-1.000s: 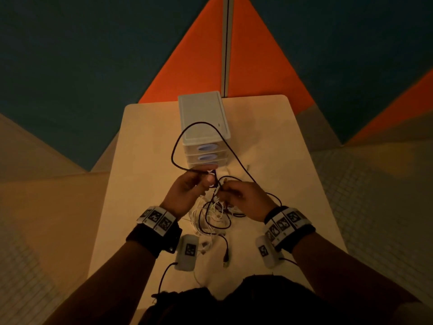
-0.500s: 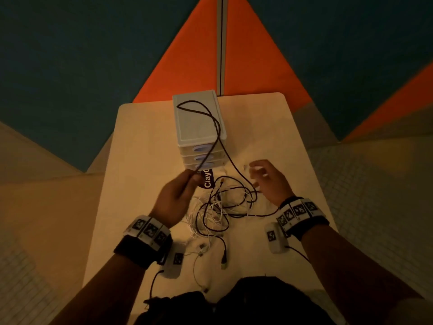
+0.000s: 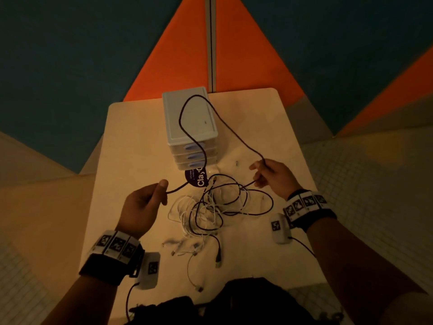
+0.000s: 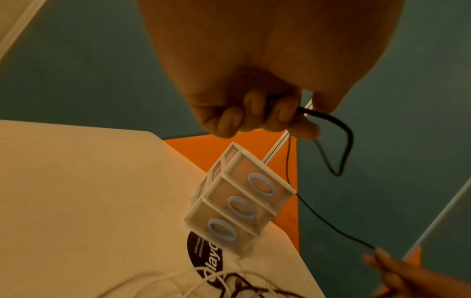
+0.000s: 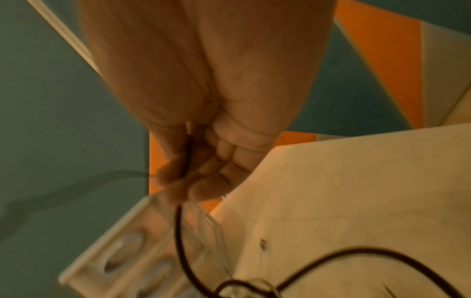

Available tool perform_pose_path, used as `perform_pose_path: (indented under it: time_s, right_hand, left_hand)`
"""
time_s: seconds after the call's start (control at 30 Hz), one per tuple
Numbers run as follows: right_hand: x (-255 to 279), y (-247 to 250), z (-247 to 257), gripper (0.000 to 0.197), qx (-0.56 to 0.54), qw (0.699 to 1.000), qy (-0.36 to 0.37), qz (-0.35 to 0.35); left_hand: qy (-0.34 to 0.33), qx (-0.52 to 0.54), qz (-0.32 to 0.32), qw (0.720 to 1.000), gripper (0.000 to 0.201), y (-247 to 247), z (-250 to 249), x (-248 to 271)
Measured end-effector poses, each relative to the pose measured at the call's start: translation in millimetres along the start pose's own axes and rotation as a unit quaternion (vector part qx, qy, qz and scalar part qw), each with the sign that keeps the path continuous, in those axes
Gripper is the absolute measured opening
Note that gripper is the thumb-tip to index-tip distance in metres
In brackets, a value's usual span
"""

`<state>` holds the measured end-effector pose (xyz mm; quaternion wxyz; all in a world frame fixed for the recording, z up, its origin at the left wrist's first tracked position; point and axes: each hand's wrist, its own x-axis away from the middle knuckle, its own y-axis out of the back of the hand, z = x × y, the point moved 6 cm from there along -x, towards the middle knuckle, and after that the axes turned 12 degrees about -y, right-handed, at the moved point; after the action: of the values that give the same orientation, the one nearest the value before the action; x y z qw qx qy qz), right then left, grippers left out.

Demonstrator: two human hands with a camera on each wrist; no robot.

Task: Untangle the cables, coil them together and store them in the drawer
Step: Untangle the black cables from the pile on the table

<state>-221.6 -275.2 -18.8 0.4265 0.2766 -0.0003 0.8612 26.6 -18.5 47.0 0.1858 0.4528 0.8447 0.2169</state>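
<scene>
A black cable point(image 3: 216, 116) arches high over the white three-drawer unit point(image 3: 191, 118) and runs down into a tangle of black and white cables point(image 3: 210, 207) on the table. My left hand point(image 3: 161, 192) pinches one stretch of the black cable point(image 4: 328, 119) at the tangle's left. My right hand point(image 3: 262, 175) grips another stretch point(image 5: 178, 227) at the right, fingers curled round it. The hands are held wide apart above the table. All three drawers point(image 4: 237, 209) are shut.
The wooden table point(image 3: 131, 156) has a dark round sticker point(image 3: 196, 178) in front of the drawer unit. Loose white cable ends and plugs point(image 3: 187, 248) lie near the front edge. Teal and orange floor surrounds the table.
My hands have moved apart, the right one taking hold of the black cable. The raised loop has grown and now arches over the drawer unit.
</scene>
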Motion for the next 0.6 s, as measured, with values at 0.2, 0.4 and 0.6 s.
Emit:
perform_pose_path:
  time_s: [0.2,0.4,0.6]
  right_hand:
    - [11,15,34,0.030,-0.091,0.995,0.033,0.014]
    - [28,5,51,0.029,-0.080,0.995,0.051,0.036]
    - [60,-35,64,0.022,0.011,0.990,0.079,0.117]
  left_hand:
    - [-0.052,0.026,0.077,0.995,0.055,-26,-4,0]
    - [-0.060,-0.075,0.122,0.988,0.042,-61,-17,-11]
    - [-0.072,-0.060,0.175,0.980,0.064,-107,-43,-24]
